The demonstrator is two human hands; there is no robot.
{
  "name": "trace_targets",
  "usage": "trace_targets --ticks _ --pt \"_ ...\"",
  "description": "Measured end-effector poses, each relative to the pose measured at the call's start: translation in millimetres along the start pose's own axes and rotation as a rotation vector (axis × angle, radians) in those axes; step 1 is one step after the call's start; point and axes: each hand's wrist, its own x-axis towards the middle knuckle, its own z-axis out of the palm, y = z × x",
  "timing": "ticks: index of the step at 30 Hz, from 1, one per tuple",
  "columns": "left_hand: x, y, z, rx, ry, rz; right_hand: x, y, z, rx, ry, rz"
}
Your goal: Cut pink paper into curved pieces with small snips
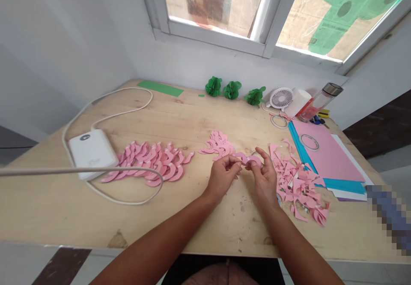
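Between my two hands is a curved pink paper strip (253,160), held above the table. My left hand (225,171) pinches its left end with thumb and fingertips. At the other end, my right hand (265,174) grips the strip between thumb and fingers, its index finger raised. Just beyond my left hand lies a small pile of pink paper cutouts (218,143). A larger group of curved pink paper pieces (157,160) lies overlapped to the left. Pink paper scraps (300,186) are heaped beside my right hand.
A white power bank (93,152) with a looping cable stands left. Green paper ornaments (232,90), a small fan (281,98) and a glass bottle (319,103) line the back. Coloured paper sheets (334,158) with a tape roll (309,142) lie right. A green strip (160,88) lies back left.
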Motion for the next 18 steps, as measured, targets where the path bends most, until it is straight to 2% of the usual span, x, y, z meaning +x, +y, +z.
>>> trace_targets --ticks 4,10,18 --pt "2.1 -0.9 -0.1 -0.063 0.012 -0.076 1.8 0.2 -0.5 0.050 0.012 0.056" --pt "1.2 0.5 0.7 -0.060 0.012 -0.095 2.8 1.0 0.4 0.129 0.027 0.090" --pt "0.3 2.3 0.2 -0.172 0.005 -0.134 2.8 2.3 -0.3 0.135 0.027 0.107"
